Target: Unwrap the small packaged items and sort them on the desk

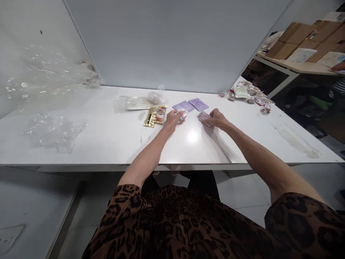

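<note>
My left hand (pixel 174 118) is closed on a small clear plastic packet (pixel 183 114) with pinkish contents that I cannot make out. To its right, my right hand (pixel 217 118) grips a small white card-like packet (pixel 204 117) with red print, low over the table. Just beyond the hands lie two flat purple sachets, one on the left (pixel 182 105) and one on the right (pixel 198 104). Gold sachets (pixel 155 116) with a cup picture rest left of my left hand. Behind them sits a clear-wrapped bundle (pixel 157 97).
Flat clear plastic sleeves (pixel 133 103) lie at the back left of the white table (pixel 188 151). Crumpled clear bags (pixel 54 129) cover its left end. Several small packets (pixel 250 94) are heaped at the back right. A grey panel (pixel 172 46) closes the rear; cardboard boxes (pixel 293 39) stand on another table.
</note>
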`<state>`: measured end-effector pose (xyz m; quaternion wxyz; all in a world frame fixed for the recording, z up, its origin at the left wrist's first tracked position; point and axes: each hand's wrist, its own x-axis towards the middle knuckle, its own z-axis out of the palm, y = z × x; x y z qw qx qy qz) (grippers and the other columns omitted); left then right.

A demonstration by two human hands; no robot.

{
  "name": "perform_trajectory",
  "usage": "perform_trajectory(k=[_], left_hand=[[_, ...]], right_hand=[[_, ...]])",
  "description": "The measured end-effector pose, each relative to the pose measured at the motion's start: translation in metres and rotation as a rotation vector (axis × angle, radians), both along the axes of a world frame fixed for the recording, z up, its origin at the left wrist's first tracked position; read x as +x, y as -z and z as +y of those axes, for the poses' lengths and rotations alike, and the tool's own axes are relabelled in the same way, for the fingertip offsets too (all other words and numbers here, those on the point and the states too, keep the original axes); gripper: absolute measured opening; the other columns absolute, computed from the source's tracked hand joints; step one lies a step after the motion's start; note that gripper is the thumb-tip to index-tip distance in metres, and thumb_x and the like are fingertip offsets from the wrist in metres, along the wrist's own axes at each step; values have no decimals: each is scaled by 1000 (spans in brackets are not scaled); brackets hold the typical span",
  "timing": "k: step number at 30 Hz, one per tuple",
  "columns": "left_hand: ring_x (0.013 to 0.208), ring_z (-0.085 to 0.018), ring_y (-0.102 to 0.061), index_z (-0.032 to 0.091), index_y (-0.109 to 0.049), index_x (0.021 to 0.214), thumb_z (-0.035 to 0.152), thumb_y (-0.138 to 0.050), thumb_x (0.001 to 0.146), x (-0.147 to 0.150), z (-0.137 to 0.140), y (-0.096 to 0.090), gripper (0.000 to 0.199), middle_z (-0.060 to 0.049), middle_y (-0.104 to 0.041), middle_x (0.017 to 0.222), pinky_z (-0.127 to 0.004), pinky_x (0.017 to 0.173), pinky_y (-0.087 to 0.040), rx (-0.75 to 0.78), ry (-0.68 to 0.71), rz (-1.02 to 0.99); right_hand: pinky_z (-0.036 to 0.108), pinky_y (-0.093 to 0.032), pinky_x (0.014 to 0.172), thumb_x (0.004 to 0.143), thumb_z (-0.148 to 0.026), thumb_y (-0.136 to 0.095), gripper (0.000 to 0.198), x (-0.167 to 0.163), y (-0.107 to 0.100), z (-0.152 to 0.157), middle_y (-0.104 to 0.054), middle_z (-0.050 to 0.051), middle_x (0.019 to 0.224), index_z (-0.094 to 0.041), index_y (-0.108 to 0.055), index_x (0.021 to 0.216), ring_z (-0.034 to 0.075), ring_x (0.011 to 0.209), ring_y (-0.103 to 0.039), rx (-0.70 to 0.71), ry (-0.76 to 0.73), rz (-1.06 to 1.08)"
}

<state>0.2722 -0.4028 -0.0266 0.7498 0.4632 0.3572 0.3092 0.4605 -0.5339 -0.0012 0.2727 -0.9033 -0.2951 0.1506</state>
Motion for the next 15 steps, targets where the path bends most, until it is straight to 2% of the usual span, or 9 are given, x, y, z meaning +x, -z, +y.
perform_trajectory(k=[2,5,8,10,12,15], left_hand=[[58,-8,-64,11,-63,111,18,-79,89,-1,0,1,28,0,-69,73,-23,64,-56,3,-2,-17],[60,-9,-66,12,-62,110,16,-80,88,-3,-1,1,29,0,-71,78,-25,66,-56,-6,-23,-42],[59,-9,-66,13,-62,110,20,-82,87,-4,-4,-1,31,0,-72,77,-25,66,-55,-5,-44,-37],[59,-10,-67,13,-63,109,22,-83,87,-4,-6,-3,31,0,-72,76,-26,66,-55,-9,-51,-40],[60,-11,-68,13,-63,109,24,-85,85,-3,-9,-4,35,0,-72,75,-26,67,-56,-28,-56,-46],[64,-12,-70,13,-63,110,25,-87,83,-1,-11,-5,38,-1,-75,82,-28,70,-58,-50,-54,-65]], right_hand=[[27,-46,65,59,-31,-98,59,-8,0,-7,-64,2,90,-21,-58,102,18,82,-57,47,-32,68],[26,-46,57,63,-38,-97,48,-13,2,-33,-65,3,81,-19,-62,89,16,71,-58,94,-89,225],[22,-35,48,67,-46,-97,45,1,7,-72,-59,1,68,-17,-64,78,11,59,-50,252,-18,436],[20,-27,43,71,-47,-95,45,24,10,-96,-54,0,61,-17,-61,72,8,52,-43,358,140,495],[21,-25,41,77,-44,-92,44,58,10,-107,-52,0,57,-18,-57,69,8,47,-39,399,270,461],[24,-28,40,84,-38,-86,41,123,0,-94,-50,0,54,-22,-51,70,10,45,-40,453,385,373]])
